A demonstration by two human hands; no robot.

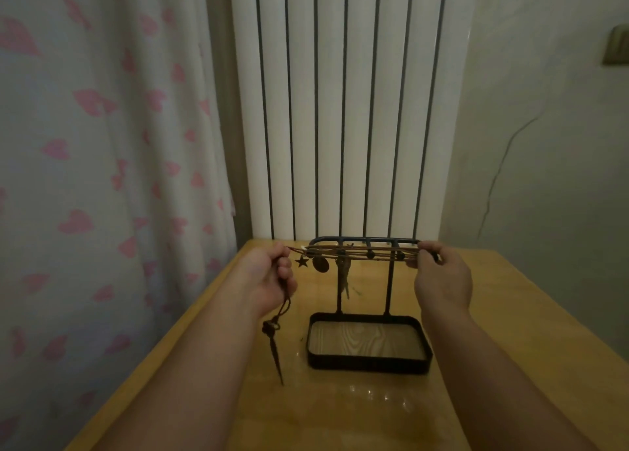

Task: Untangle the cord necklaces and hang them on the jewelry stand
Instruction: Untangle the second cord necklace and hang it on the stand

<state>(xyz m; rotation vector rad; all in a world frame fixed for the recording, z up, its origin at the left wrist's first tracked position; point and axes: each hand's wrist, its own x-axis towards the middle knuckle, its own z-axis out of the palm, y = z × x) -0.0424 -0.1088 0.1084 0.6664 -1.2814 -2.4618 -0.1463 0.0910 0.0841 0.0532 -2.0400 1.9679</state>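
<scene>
A black metal jewelry stand (pixel 388 282) with a top bar and pegs rises from its rimmed tray base (pixel 369 365) on the wooden table. Brown cord necklaces (pixel 360 252) are stretched level across the front of the top bar. My left hand (pixel 270 277) grips their left ends and my right hand (pixel 440 277) pinches their right ends. A star charm (pixel 301 262), an oval pendant (pixel 320 264) and a longer pendant (pixel 343 277) dangle from the cords. Loose cord tails with a knot (pixel 274 338) hang below my left hand.
The wooden table (pixel 340 413) stands against a white ribbed radiator (pixel 340 110). A curtain with pink hearts (pixel 102 178) hangs along the table's left edge. A plain wall (pixel 544 178) is on the right.
</scene>
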